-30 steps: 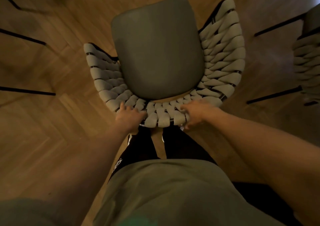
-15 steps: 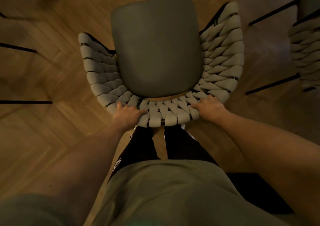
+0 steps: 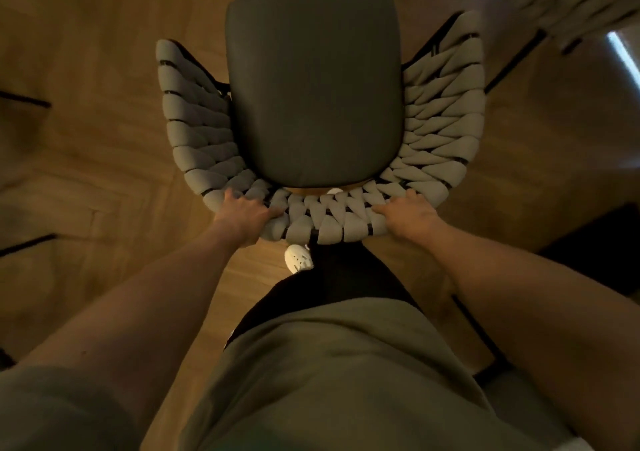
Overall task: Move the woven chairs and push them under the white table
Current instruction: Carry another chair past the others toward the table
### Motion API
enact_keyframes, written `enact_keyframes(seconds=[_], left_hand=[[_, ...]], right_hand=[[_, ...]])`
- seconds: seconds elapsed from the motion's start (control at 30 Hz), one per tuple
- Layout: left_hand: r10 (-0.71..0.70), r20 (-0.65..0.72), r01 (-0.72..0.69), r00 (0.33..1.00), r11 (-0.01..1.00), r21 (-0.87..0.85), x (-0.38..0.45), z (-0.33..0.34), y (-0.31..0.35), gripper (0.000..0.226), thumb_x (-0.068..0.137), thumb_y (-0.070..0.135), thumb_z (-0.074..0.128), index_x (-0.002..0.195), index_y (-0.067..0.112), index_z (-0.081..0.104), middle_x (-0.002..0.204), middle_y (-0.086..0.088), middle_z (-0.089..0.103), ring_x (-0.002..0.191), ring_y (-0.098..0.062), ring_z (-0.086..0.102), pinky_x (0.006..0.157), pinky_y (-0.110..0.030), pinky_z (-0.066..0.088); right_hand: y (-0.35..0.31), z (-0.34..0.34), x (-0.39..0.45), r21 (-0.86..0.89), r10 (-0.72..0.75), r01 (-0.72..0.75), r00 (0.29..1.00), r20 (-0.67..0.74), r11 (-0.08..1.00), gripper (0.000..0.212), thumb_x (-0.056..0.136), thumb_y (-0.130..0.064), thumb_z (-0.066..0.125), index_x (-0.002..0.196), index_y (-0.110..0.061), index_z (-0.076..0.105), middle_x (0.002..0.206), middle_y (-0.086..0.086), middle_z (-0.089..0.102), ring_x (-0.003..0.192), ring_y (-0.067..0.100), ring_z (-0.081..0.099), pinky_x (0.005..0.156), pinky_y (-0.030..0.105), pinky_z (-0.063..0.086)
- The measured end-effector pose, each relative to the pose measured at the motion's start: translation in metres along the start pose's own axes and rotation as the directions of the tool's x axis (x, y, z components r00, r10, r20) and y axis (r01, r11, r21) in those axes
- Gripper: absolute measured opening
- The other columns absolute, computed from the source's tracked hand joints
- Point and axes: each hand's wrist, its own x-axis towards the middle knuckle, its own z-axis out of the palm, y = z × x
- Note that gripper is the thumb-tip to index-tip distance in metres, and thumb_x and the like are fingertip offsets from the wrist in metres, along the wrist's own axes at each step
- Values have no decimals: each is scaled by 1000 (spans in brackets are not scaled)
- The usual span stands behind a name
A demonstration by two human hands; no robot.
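On the curved top rail of the chair back, both hands clamped, set apart at either end of the rear arc. Left hand (image 3: 244, 213) grips the woven backrest (image 3: 332, 222) at its left rear, fingers curled over the rail onto the inner side. Right hand (image 3: 407, 213) holds the right rear the same way, fingers over the top edge. Arms extended forward and down.

Woven chair (image 3: 446, 132) sits directly in front of the person, viewed from above: grey seat cushion (image 3: 313, 87) in the middle, pale woven bands wrapping round both sides and the back. Dark frame bars show between the bands. A white shoe (image 3: 298, 258) is just behind the backrest, below the left hand; dark trousers and an olive shirt fill the lower view.

Wood floor (image 3: 104, 159) in a herringbone pattern all round. Part of a second woven chair (image 3: 554, 3) at upper right, blurred, with thin dark legs. More dark legs at the left edge; what they belong to, cannot tell. White table not in view.

Judgement: step in hand is moving this chair, gripped at the back for carrying or sliding. Whether its feet are off the floor, cannot tell. Next move calls for finding the table, steering the seat toward its edge, and keeping clear of the neighbouring chair legs.
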Motion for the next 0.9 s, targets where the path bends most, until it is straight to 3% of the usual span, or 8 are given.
enact_keyframes(seconds=[0.33,0.57,0.9], left_hand=[[160,36,-164,986,951,263,43,-68,-61,62,94,37,57,150,46,30,138,1,55,126,-27,52,105,-55,30],[283,85,-290,955,847,446,74,-118,-110,60,96,35,54,150,47,30,134,3,58,120,-25,55,104,-52,29],[491,199,-473,848,534,701,133,-193,-160,58,99,33,51,151,46,29,134,2,58,118,-26,56,99,-49,33]], right_hand=[[-23,-11,-1,303,131,-131,991,19,944,60,99,-23,46,155,-37,27,146,9,46,132,36,35,106,40,33],[-58,-41,-3,527,203,-207,977,66,824,64,96,-31,56,154,-36,30,146,7,47,133,33,35,107,39,33],[-123,-77,15,790,356,-349,917,179,504,62,98,-22,53,155,-35,30,148,10,45,137,36,33,110,42,32]])
